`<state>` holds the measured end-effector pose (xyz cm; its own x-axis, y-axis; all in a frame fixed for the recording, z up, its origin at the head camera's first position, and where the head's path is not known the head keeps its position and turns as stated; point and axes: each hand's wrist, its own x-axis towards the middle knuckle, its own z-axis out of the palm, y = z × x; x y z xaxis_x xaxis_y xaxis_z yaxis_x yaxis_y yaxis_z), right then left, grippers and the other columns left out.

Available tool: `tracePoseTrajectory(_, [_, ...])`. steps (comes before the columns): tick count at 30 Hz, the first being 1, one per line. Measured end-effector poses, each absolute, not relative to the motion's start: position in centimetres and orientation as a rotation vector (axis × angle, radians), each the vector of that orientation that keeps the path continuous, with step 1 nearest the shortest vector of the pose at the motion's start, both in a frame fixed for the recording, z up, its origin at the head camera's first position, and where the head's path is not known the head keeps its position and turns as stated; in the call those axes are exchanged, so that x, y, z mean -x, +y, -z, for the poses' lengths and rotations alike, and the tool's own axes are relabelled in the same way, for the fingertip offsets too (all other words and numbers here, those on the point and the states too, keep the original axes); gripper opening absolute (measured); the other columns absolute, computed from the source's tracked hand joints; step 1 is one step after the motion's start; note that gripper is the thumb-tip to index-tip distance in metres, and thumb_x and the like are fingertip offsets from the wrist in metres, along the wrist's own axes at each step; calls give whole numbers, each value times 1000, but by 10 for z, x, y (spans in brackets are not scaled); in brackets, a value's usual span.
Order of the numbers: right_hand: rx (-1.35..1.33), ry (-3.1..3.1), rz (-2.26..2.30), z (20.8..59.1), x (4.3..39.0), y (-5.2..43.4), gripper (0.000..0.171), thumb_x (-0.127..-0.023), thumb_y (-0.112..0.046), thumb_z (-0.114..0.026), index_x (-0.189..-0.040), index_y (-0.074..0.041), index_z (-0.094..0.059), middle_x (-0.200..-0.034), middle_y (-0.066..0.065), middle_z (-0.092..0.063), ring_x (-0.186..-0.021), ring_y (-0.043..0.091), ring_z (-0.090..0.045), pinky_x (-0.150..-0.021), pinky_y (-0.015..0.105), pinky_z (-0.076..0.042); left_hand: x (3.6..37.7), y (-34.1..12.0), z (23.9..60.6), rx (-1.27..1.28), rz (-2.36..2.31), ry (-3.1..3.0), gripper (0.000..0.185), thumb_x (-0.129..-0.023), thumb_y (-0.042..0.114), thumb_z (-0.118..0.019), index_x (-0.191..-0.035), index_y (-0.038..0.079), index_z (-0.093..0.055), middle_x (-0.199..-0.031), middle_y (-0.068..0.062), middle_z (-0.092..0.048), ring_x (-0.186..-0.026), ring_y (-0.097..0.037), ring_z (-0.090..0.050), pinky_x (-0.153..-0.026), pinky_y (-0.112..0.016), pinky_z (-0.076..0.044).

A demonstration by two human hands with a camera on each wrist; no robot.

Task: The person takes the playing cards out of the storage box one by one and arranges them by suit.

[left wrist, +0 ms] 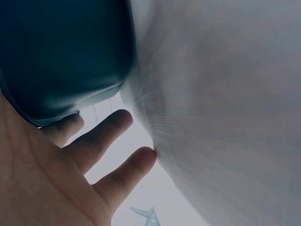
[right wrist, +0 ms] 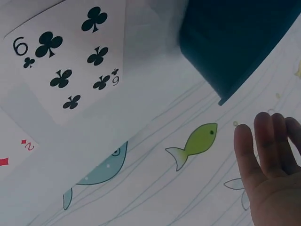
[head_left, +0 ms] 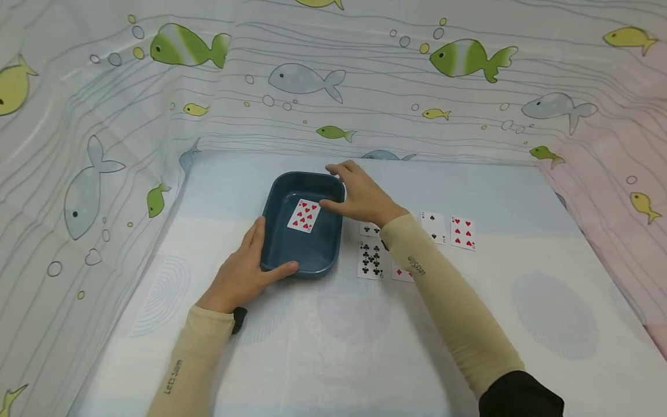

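A dark blue rectangular tray (head_left: 328, 255) stands on the table with one hearts playing card (head_left: 304, 216) face up inside. My left hand (head_left: 242, 272) holds its near left corner, thumb over the near rim and fingers along the left wall. Three of those fingers (left wrist: 96, 146) fan out beside the tray in the left wrist view. My right hand (head_left: 365, 194) is at the far right corner with fingers spread and nothing in them. Its thumb overlaps the tray's inside near the card. In the right wrist view its fingers (right wrist: 267, 146) are apart from the tray.
Right of the tray lie face-up cards: a six of clubs (right wrist: 59, 61), a nine of clubs (head_left: 371, 259), a diamonds card (head_left: 401, 273) partly under my right forearm, a two of spades (head_left: 432, 227) and a six of hearts (head_left: 462, 233). A fish-print curtain (head_left: 365, 58) hangs behind.
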<state>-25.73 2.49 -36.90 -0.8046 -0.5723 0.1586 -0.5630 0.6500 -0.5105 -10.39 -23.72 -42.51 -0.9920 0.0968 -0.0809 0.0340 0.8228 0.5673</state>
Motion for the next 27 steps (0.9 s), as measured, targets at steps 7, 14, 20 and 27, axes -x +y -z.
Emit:
tracePoseTrajectory(7, [988,2768,905,380,262,6,87,-85,-50,-78,-154,-9,-43,-143,10,-45,-126,25,-54,-104,37,-46,103,-239,426,-118,-890,2900,125,-81,83,-59,-162,19,12,-170,-3,2,-146,-44,-30,-109,-63,-34])
tracePoseTrajectory(14, [924,2710,928,395,265,-12,94,-82,-55,-79,-155,-10,-40,-144,10,-44,-125,24,-55,-103,37,-48,104,-241,428,-125,-891,2915,124,-82,81,-59,-163,19,10,-170,-3,1,-144,-44,-33,-108,-63,-35])
tracePoseTrajectory(20, [901,2749,760,404,264,-21,97,-83,-54,-79,-157,-11,-36,-152,12,-40,-129,23,-50,-110,38,-42,105,-240,429,-136,-895,2923,124,-81,81,-60,-163,18,10,-170,-3,1,-145,-43,-32,-109,-63,-35])
tracePoseTrajectory(27, [952,2813,603,410,265,-28,97,-81,-56,-79,-157,-10,-38,-152,10,-43,-131,24,-51,-112,40,-39,104,-239,428,-132,-894,2921,124,-82,81,-60,-163,19,9,-170,-3,1,-145,-43,-33,-109,-62,-35])
